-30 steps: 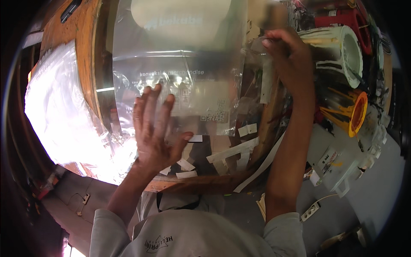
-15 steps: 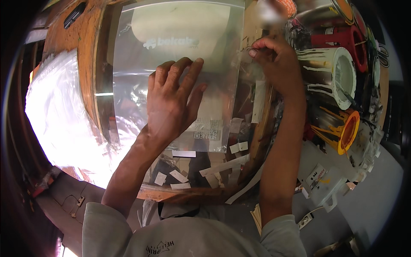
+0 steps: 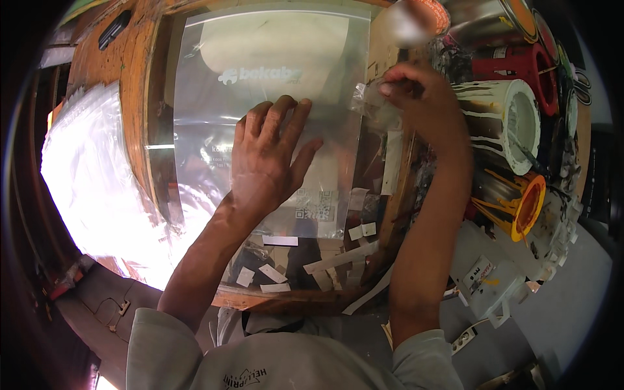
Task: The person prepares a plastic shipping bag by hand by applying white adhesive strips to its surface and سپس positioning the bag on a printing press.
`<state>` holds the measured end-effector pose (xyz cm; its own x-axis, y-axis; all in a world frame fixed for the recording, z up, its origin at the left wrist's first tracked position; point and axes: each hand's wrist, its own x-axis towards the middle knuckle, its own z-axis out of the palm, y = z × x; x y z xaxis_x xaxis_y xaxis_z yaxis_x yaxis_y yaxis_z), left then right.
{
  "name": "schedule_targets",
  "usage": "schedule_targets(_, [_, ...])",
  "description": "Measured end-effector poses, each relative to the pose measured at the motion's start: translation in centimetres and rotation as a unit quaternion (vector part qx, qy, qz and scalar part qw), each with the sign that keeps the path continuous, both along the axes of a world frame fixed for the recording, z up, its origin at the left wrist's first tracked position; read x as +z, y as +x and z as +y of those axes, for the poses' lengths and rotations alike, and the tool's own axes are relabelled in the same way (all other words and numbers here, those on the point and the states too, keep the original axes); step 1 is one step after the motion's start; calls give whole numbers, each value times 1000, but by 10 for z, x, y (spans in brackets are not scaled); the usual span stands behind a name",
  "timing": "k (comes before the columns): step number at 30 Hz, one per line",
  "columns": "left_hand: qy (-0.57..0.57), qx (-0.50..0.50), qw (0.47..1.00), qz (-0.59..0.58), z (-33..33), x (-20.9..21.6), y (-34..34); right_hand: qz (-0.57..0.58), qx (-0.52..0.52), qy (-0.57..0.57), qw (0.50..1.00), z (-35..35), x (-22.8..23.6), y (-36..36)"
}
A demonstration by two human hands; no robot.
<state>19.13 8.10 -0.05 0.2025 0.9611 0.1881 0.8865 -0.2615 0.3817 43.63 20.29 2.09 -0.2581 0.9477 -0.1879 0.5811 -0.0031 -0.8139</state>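
A clear plastic bag with white printing lies lengthwise on a glass-topped wooden work table. My left hand rests on the middle of this bag, fingers stretched and a little spread, thumb apart. Beyond the bag's right edge, my right hand is closed in a pinch on a small crinkled piece of clear film. That film reaches from the fingertips to the bag's edge; whether it is stuck to the bag, I cannot tell.
At the left lies a glaring stack of clear bags. Paint-streaked cans, one white-rimmed and one orange-rimmed, crowd the right. Paper strips are scattered by the table's wooden front edge. A black object sits far left.
The crinkled clear film now shows plainly between my right fingertips and the bag. My left hand has shifted slightly right and nearer on the bag. The whole view has tilted a little.
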Motion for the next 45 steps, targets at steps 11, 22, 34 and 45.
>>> schedule_targets(11, [6,-5,1000,-4,1,-4,-1,-96,-2,17,995,6,-1,-10])
schedule_targets(22, [7,-7,1000,-7,0,-5,-2,-74,-37,71,994,3,-9,-13])
schedule_targets(34, [17,-8,1000,-6,0,-6,-2,-75,-77,113,988,-5,-18,-18])
schedule_targets(45, [21,-9,1000,0,0,-7,-2,-67,-102,123,985,-9,-21,-20])
